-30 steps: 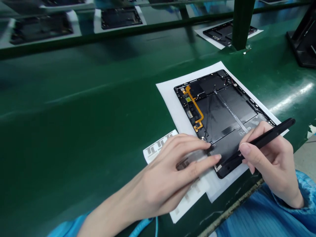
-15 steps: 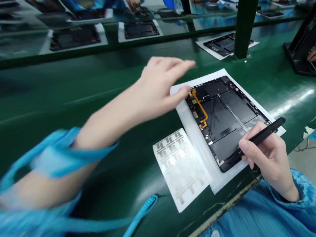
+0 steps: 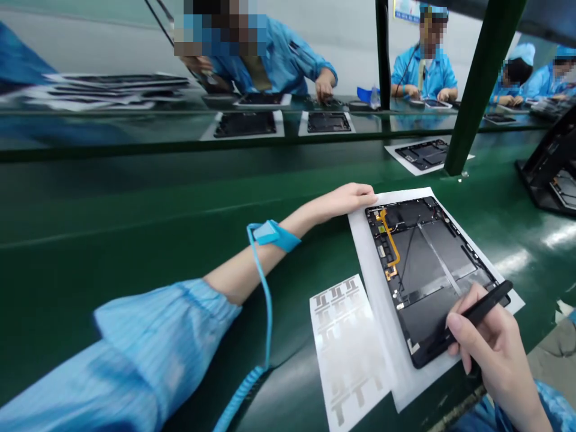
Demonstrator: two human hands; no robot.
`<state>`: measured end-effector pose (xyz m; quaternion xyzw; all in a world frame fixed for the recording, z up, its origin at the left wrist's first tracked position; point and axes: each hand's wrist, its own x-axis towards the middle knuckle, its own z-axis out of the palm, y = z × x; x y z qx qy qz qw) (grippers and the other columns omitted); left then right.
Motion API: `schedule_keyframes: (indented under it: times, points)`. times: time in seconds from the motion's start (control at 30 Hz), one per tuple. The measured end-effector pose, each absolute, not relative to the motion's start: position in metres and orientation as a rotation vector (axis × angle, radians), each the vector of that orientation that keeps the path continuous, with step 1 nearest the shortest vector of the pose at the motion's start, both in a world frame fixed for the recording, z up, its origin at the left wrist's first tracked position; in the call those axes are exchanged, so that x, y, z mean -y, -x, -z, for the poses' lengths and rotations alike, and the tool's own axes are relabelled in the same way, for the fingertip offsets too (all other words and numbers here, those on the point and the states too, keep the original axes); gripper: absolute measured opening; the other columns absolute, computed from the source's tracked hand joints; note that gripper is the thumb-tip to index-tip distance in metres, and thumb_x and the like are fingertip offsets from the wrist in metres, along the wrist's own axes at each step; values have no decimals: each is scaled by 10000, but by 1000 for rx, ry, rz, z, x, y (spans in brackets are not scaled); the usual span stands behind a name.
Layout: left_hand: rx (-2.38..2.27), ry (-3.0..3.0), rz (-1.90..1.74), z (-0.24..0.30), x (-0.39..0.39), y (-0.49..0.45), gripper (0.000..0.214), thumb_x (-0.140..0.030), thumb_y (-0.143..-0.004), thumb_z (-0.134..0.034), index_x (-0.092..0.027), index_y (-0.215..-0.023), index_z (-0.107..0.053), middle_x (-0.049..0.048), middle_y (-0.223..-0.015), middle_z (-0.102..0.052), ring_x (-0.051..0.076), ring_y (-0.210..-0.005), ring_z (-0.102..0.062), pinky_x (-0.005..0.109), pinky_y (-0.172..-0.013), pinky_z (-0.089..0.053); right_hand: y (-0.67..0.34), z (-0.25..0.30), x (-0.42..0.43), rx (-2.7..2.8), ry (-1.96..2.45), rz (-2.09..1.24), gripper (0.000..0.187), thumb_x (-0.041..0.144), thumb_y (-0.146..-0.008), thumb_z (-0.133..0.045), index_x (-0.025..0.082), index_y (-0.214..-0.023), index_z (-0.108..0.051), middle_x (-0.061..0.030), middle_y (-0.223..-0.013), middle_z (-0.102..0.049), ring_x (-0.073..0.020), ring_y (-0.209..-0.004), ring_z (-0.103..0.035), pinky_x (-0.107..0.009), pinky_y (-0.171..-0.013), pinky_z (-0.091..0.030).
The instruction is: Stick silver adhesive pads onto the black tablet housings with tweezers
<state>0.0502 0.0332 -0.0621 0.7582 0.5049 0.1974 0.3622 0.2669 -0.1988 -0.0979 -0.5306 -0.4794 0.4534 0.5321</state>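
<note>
An opened black tablet (image 3: 427, 270) with an orange flex cable lies on a white sheet (image 3: 369, 258) on the green conveyor belt. My left hand (image 3: 348, 200) is stretched far forward and rests at the sheet's far left corner, fingers curled onto its edge; a blue wrist strap (image 3: 272, 234) with a coiled cord circles that wrist. My right hand (image 3: 488, 339) grips a black pen-like tool (image 3: 477, 312), its tip on the tablet's near end. A sheet of silver stickers (image 3: 346, 348) lies just left of the white sheet.
More opened tablets on white sheets lie further along the belt (image 3: 420, 154) and on the far line (image 3: 245, 124). A green post (image 3: 479, 90) stands behind the tablet, a black stand (image 3: 549, 174) at right. Several people in blue coats work across the line.
My left hand left the tablet's near end, swung up and forward, and now lies at the white sheet's far left corner. The camera tilted up. My right hand keeps the tool in place.
</note>
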Motion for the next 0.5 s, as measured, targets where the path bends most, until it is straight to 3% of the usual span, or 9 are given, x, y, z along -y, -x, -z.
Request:
schedule_keyframes:
  times: [0.1, 0.27, 0.4, 0.5]
  points:
    - [-1188, -1827, -592, 57, -29, -50, 315, -464, -931, -589, -179, -819, -515, -33, -713, -504, 116, -585, -488, 232, -529, -387, -264, 103, 197, 1030, 1252, -1145, 465, 609, -818, -705, 179, -709, -563, 34, -574, -531, -76, -454, -513, -183, -455, -412]
    - [-1131, -1715, -695, 50, -36, -39, 176, -243, -917, -681, -146, -1030, -586, 1, -862, -612, 121, -661, -589, 221, -546, -481, -262, 110, 191, 869, 1178, -1194, 559, 674, -682, -786, 173, -678, -538, 32, -559, -531, -53, -401, -483, -137, -371, -298]
    - [-1233, -1626, -928, 46, -54, -7, 258, -276, -980, -629, -146, -1198, -583, 43, -987, -649, 145, -744, -643, 274, -626, -567, -264, 116, 186, 827, 1169, -1185, 579, 687, -648, -800, 174, -675, -534, 42, -530, -504, -56, -395, -481, -136, -374, -295]
    - [-1373, -1587, -1151, 44, -68, 32, 268, -304, -990, -622, -143, -1201, -587, 53, -1028, -647, 156, -780, -650, 296, -662, -582, -264, 118, 183, 855, 1184, -1192, 600, 722, -641, -781, 180, -663, -523, 58, -466, -460, -52, -368, -428, -138, -371, -258]
